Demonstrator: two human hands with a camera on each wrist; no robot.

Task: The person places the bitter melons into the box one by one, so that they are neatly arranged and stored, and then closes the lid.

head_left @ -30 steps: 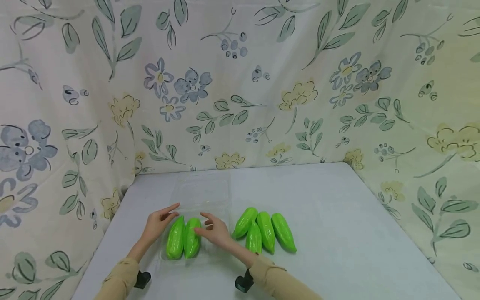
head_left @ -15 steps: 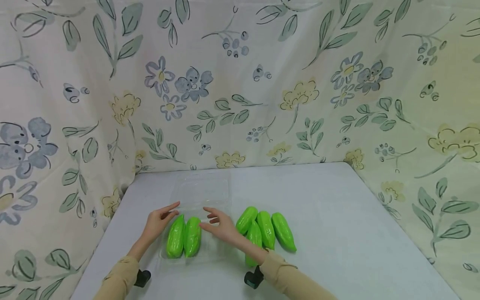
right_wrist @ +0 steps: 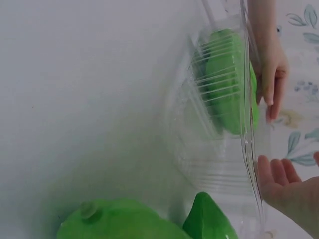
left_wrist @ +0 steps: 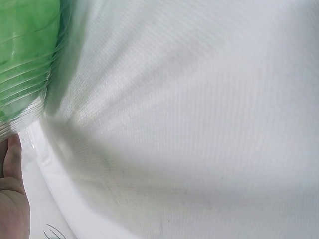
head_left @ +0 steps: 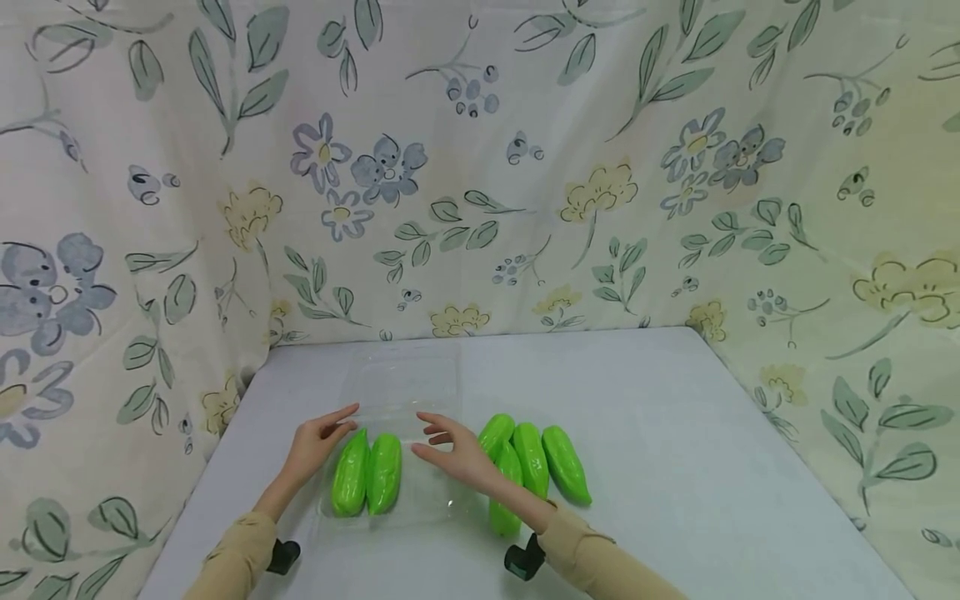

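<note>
A clear plastic clamshell box (head_left: 429,498) lies with its lid (head_left: 405,375) folded back. Two glossy green gourd-like vegetables, one (head_left: 349,477) at the left wall and one (head_left: 385,473) beside it, lie side by side in its left half. My left hand (head_left: 313,443) is at the box's left edge, fingertips near the upper tip of the left vegetable. In the left wrist view, a finger (left_wrist: 14,159) reaches the ribbed plastic wall. Holding nothing, my right hand (head_left: 463,457) hovers over the box's right part, fingers loosely bent and thumb apart.
Several more green vegetables (head_left: 566,465) lie in a cluster right of the box, partly behind my right hand and forearm. White cloth covers the table (head_left: 690,433). A floral curtain (head_left: 480,167) hangs behind it and at both sides.
My right hand has let go of the right-hand vegetable in the box and moved right, away from it. The left hand has stayed at the box's left edge.
</note>
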